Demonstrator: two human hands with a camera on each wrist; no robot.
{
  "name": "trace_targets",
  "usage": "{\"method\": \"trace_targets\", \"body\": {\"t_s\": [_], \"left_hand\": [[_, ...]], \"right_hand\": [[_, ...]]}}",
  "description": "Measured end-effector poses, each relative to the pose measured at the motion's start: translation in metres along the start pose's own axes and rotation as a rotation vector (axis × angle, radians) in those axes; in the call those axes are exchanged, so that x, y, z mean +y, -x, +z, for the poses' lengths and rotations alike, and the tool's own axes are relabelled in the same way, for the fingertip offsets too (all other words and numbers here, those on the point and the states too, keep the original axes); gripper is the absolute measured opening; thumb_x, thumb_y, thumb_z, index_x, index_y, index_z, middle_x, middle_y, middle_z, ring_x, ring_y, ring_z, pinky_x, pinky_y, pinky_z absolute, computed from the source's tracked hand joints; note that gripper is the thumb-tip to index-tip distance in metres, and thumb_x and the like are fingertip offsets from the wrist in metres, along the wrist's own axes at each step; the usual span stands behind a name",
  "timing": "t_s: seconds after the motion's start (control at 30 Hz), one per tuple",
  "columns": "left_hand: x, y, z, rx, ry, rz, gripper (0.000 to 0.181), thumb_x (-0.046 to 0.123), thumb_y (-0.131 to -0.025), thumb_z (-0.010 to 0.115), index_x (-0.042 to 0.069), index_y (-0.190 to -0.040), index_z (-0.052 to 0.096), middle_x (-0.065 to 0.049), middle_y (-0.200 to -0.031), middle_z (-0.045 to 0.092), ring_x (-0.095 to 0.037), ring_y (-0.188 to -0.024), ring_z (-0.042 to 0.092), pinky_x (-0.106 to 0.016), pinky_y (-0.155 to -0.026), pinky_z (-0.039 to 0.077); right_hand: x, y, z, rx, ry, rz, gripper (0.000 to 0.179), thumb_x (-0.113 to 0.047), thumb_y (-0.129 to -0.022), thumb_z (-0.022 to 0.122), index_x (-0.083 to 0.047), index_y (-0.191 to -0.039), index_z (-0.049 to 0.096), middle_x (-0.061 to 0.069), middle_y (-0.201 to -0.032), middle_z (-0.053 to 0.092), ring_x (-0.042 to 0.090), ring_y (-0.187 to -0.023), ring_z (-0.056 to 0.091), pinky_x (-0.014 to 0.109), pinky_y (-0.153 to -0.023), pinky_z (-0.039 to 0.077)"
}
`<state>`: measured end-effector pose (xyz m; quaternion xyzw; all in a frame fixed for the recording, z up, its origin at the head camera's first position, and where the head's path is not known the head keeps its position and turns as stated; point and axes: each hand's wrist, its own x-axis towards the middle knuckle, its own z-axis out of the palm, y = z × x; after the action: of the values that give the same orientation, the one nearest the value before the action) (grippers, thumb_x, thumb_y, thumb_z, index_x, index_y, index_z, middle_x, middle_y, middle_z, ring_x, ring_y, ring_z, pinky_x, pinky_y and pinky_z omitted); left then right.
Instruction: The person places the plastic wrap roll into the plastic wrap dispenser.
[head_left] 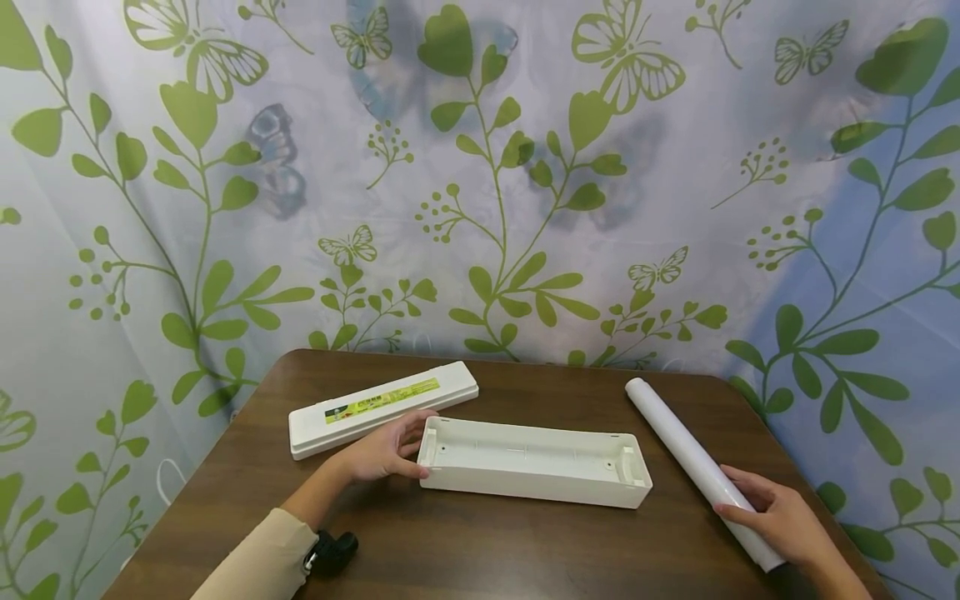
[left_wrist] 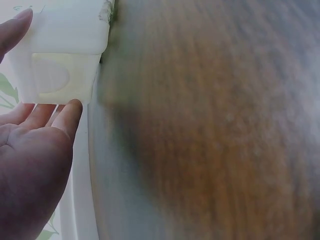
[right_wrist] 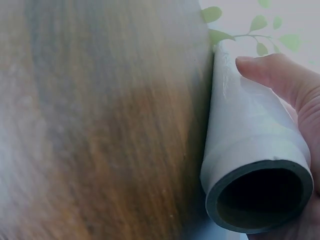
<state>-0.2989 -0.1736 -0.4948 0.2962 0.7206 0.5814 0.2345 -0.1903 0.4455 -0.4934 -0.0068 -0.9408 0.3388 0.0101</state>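
Observation:
In the head view, a long white plastic box (head_left: 536,486) lies with its open side up at mid-table. My left hand (head_left: 384,454) holds its left end, thumb at the front corner and fingers toward the back corner. The left wrist view shows that end of the box between thumb and fingers. Over at the right, my right hand (head_left: 780,515) grips the near part of a roll of plastic wrap (head_left: 678,443), which slants across the table. Its hollow dark core faces the right wrist camera. Behind the left hand lies a white lid (head_left: 311,429) with a yellow-green label.
The brown wooden table (head_left: 495,554) ends at a patterned curtain (head_left: 517,250) with green leaves and butterflies. A black device (head_left: 333,553) sits at the left sleeve's cuff. The lid's right end is close behind the box's left end.

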Motion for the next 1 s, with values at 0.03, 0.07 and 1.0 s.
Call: {"method": "trace_targets", "body": {"t_s": [0.03, 0.07, 1.0], "left_hand": [[-0.0006, -0.0001, 0.0002, 0.000, -0.001, 0.000, 0.100, 0.004, -0.084, 0.083, -0.002, -0.159, 0.018, -0.021, -0.159, 0.033, -0.041, -0.151, 0.032, -0.031, -0.112, 0.047], [-0.0011, -0.0001, 0.0005, 0.000, -0.003, 0.000, 0.100, 0.004, -0.084, 0.083, -0.002, -0.159, 0.018, -0.021, -0.159, 0.033, -0.041, -0.151, 0.032, -0.031, -0.112, 0.047], [-0.0009, -0.0013, -0.0009, -0.024, -0.036, -0.002, 0.093, 0.008, -0.086, 0.082, 0.005, -0.158, 0.023, -0.020, -0.157, 0.036, -0.041, -0.148, 0.038, -0.032, -0.107, 0.052]], "right_hand": [[-0.0002, -0.0001, 0.0001, 0.003, -0.003, 0.004, 0.074, -0.032, -0.090, 0.080, 0.003, -0.148, 0.050, 0.031, -0.133, 0.063, -0.009, -0.085, 0.060, 0.025, -0.064, 0.054], [-0.0004, -0.0001, 0.0002, 0.006, -0.003, 0.008, 0.074, -0.033, -0.090, 0.080, 0.003, -0.148, 0.050, 0.031, -0.133, 0.063, -0.009, -0.085, 0.060, 0.025, -0.064, 0.054], [-0.0068, -0.0022, 0.0062, 0.123, -0.036, -0.025, 0.069, -0.028, -0.084, 0.086, 0.002, -0.141, 0.059, 0.014, -0.119, 0.073, -0.008, -0.083, 0.059, 0.023, -0.063, 0.054]]}}
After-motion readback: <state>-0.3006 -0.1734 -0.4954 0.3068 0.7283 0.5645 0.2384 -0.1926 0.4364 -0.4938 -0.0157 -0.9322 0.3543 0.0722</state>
